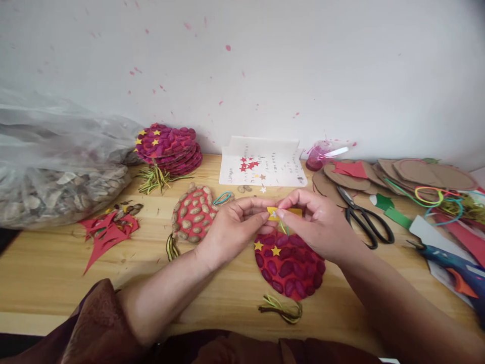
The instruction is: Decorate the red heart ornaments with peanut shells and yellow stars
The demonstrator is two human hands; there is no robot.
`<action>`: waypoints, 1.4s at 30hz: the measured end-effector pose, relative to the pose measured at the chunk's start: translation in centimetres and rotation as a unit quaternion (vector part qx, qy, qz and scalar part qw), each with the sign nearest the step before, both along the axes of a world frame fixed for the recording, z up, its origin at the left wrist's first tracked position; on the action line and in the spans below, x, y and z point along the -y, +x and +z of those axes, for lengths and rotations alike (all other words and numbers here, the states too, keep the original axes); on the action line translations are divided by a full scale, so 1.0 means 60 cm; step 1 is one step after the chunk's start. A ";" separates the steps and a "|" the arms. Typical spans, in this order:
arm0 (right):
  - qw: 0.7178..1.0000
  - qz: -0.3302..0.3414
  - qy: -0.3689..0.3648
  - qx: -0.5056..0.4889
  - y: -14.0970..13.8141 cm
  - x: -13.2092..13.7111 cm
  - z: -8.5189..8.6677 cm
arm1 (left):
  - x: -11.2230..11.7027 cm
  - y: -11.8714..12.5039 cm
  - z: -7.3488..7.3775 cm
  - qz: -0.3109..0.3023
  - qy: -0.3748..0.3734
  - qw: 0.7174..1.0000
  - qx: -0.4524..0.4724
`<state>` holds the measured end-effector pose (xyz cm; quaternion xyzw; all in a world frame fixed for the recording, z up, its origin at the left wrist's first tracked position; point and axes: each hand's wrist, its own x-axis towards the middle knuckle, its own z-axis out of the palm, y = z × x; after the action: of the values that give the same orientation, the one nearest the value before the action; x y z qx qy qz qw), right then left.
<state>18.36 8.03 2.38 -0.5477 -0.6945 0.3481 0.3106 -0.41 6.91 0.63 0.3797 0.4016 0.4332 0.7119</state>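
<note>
Between my two hands is a small strip of yellow paper (294,213) with a pale star (273,215) at its left part. My left hand (237,222) pinches the strip's left end. My right hand (316,220) is closed on it from the other side, thumb by the star. Just below lies a round red disc (290,268) covered with purple-painted shells, with two yellow stars (276,251) at its upper left and a green cord loop at the top. A yellow-and-dark tassel (282,309) lies beneath it. Left of my left hand is another red disc (193,212) with unpainted shells.
Black-handled scissors (366,217), cardboard discs (352,174) and a blue glue gun (450,263) lie on the right. At the back are a marked white sheet (231,172), a cup (317,156) and stacked discs (170,146). Red scraps (108,235) and a plastic bag (56,167) occupy the left.
</note>
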 end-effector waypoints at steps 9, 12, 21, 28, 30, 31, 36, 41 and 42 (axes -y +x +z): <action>1.000 -0.003 0.019 0.019 0.000 0.006 -0.003 | 0.004 0.000 0.006 -0.007 -0.006 1.000 0.022; 1.000 -0.004 0.024 0.020 0.000 0.008 -0.005 | 0.005 0.002 0.002 -0.010 0.002 0.999 0.034; 0.999 -0.015 0.037 0.029 -0.006 0.012 0.000 | 0.001 0.005 -0.015 -0.009 0.042 0.999 0.019; 0.997 -0.019 0.062 0.041 -0.010 0.015 0.003 | 0.002 0.005 -0.014 -0.006 0.041 0.999 0.019; 0.996 -0.017 0.071 0.046 -0.012 0.016 0.006 | 0.004 0.005 -0.015 -0.007 0.036 0.999 0.018; 0.996 -0.016 0.073 0.047 -0.013 0.016 0.007 | 0.005 0.005 -0.015 -0.008 0.034 0.999 0.017; 0.997 -0.016 0.067 0.046 -0.019 0.017 0.008 | 0.005 0.006 -0.015 0.002 0.023 1.000 0.006; 0.998 -0.006 0.062 0.026 -0.014 0.014 0.006 | 0.003 0.006 -0.012 0.000 0.017 1.000 -0.002; 0.998 0.000 0.056 0.008 -0.011 0.012 0.006 | 0.003 0.005 -0.011 0.000 0.016 1.000 -0.004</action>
<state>17.68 7.31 2.75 -0.5321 -0.7158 0.3039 0.3349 -0.11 6.72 -0.05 0.3923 0.3976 0.4383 0.7042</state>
